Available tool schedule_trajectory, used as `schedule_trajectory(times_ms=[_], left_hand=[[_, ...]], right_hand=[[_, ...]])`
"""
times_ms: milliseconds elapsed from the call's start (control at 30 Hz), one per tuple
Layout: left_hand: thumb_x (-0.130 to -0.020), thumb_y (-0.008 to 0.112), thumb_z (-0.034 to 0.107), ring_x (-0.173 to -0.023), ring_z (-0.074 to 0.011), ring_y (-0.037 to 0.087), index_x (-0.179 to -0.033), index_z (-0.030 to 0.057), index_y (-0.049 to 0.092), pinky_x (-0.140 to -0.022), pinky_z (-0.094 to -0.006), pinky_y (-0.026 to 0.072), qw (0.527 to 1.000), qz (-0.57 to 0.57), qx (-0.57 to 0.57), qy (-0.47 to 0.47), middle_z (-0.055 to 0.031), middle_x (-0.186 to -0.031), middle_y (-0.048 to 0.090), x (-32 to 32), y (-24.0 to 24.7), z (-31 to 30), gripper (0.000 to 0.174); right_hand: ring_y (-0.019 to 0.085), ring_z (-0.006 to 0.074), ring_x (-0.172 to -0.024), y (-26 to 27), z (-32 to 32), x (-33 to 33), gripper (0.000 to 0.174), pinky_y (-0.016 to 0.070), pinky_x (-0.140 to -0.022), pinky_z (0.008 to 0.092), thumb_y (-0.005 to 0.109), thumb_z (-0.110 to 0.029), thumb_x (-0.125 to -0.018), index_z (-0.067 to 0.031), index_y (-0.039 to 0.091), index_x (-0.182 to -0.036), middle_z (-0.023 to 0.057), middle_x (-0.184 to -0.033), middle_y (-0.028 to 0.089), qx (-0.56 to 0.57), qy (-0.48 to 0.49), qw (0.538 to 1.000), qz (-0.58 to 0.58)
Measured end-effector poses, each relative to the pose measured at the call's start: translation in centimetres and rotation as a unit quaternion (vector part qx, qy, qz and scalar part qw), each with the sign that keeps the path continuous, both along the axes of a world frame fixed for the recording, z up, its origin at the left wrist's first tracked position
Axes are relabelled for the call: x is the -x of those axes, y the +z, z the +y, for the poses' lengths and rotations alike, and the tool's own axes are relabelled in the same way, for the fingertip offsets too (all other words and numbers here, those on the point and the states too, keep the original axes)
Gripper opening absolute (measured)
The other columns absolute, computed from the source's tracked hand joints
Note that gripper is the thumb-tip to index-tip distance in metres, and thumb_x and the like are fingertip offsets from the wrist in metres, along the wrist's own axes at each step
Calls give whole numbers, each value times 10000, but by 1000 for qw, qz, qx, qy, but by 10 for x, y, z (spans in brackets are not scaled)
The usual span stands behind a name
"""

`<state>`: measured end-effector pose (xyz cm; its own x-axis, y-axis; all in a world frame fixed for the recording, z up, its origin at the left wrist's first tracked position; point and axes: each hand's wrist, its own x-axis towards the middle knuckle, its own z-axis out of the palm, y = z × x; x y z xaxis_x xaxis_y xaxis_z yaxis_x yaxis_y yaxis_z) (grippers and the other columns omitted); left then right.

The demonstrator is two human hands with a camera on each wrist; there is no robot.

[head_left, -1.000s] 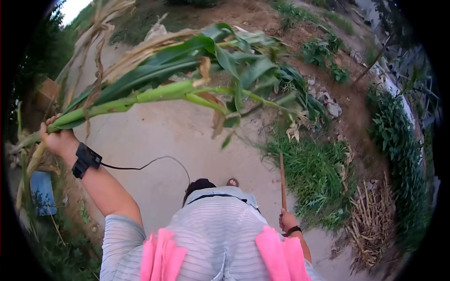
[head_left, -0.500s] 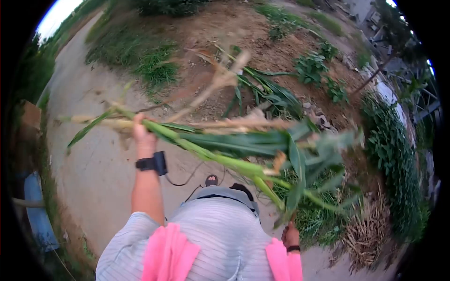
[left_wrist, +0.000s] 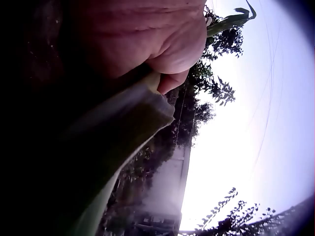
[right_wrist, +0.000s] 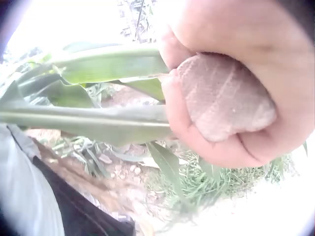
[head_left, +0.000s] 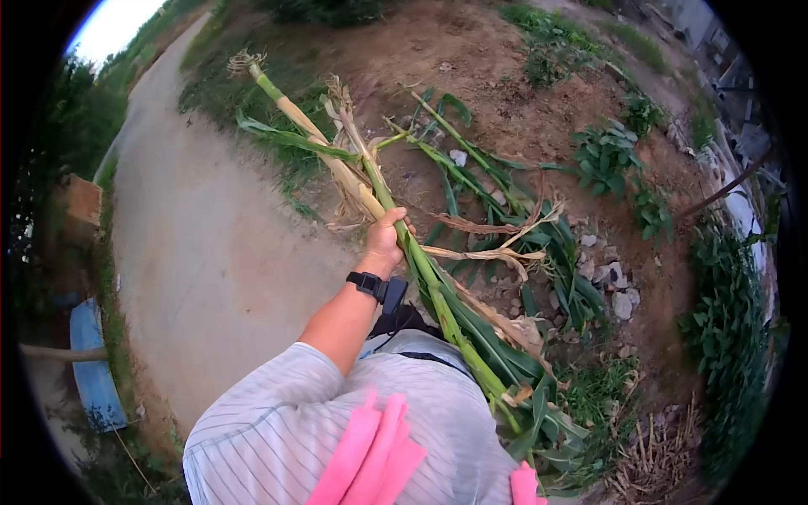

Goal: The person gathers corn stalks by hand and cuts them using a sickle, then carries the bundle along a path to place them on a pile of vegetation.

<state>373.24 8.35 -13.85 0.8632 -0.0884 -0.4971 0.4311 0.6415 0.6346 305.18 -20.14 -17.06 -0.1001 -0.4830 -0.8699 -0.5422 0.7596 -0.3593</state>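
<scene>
My left hand (head_left: 385, 240) grips green corn stalks (head_left: 438, 290) in front of my body, together with dry tan ones. Their rooted ends point up and left in the head view, and the leafy ends trail down to the right. In the left wrist view a pale green stalk (left_wrist: 123, 123) runs under the palm. My right hand (right_wrist: 290, 93) is curled round a wooden handle (right_wrist: 226, 98), whose blunt end faces the camera. Long corn leaves (right_wrist: 118, 64) lie beside those fingers. The head view hides the right hand, and the handle's far end is out of sight.
More cut corn stalks (head_left: 463, 172) lie on the bare soil ahead. Stones (head_left: 621, 303) and a heap of dry stalks (head_left: 661, 454) are to the right. A concrete path (head_left: 202, 236) runs along the left, with a blue object (head_left: 93, 362) past its edge.
My left hand has swung the corn stalks from the far left to the middle, their rooted ends turning away from me. The right hand has dropped out of the head view.
</scene>
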Motion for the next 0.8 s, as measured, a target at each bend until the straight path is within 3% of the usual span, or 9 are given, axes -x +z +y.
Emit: schedule_trajectory(times_ms=[200,267,333,400,433,467,700,733,800], left_hand=[[-851,683,162,-643,-221,601,-905,77,580,-614,-361,521,999,10,18,-25,-62,-751,590,-87,-10,-60,144],[-850,687,164,-646,-220,601,-901,82,575,-614,-361,521,999,10,29,-25,-59,-753,590,-125,-18,-76,148],[-850,687,167,-650,-227,603,-904,83,570,-616,-367,522,998,21,43,-28,-60,-744,588,-161,-27,-93,154],[-853,685,171,-649,-231,602,-906,82,569,-613,-379,522,998,37,43,-21,-64,-749,587,-204,-35,-114,156],[-854,685,173,-649,-233,602,-906,81,569,-611,-385,522,998,43,42,-15,-66,-752,587,-216,-34,-120,157],[-856,684,176,-654,-241,606,-909,81,568,-617,-394,527,998,45,44,-16,-71,-766,593,-238,-35,-127,159],[-871,687,241,-785,-287,681,-1044,-27,613,-709,-439,574,991,127,-34,14,-122,-910,666,-369,-104,-177,327],[-877,686,256,-812,-299,689,-1074,-50,613,-729,-445,579,985,158,-62,7,-134,-940,676,-377,-113,-183,371],[-867,676,254,-834,-307,690,-1077,-97,624,-721,-424,572,951,156,-175,-202,-158,-978,684,-360,-120,-195,413]], right_hand=[[451,154,-444,11,-36,-49,291,358,-397,292,452,-249,-987,-101,528,-748,25,-593,506,-9,-9,997,81],[440,135,-437,15,-36,-75,292,344,-383,278,441,-213,-989,-93,533,-740,30,-598,512,266,294,918,-25],[424,138,-421,8,-45,-96,282,322,-370,286,472,-244,-988,-108,546,-754,26,-576,486,307,286,905,-70],[404,162,-398,-11,-93,-127,278,295,-355,316,545,-342,-985,-146,568,-789,13,-527,428,126,-26,990,-52],[393,174,-386,-23,-115,-126,287,281,-348,331,582,-391,-983,-165,578,-807,6,-503,399,28,-183,982,-45],[430,184,-386,-32,-128,-109,330,294,-348,347,585,-419,-980,-141,590,-801,25,-522,473,-23,-187,974,-129],[697,239,-836,67,-84,-219,344,515,-733,411,585,-415,-991,-126,656,-1163,143,-1008,743,-68,140,985,69],[686,330,-738,93,-67,-257,269,501,-632,401,592,-322,-993,-67,622,-1074,158,-766,703,-65,190,968,151],[649,307,-693,108,-27,-284,264,472,-597,389,584,-329,-995,-68,606,-1029,139,-736,669,-72,160,967,187]])
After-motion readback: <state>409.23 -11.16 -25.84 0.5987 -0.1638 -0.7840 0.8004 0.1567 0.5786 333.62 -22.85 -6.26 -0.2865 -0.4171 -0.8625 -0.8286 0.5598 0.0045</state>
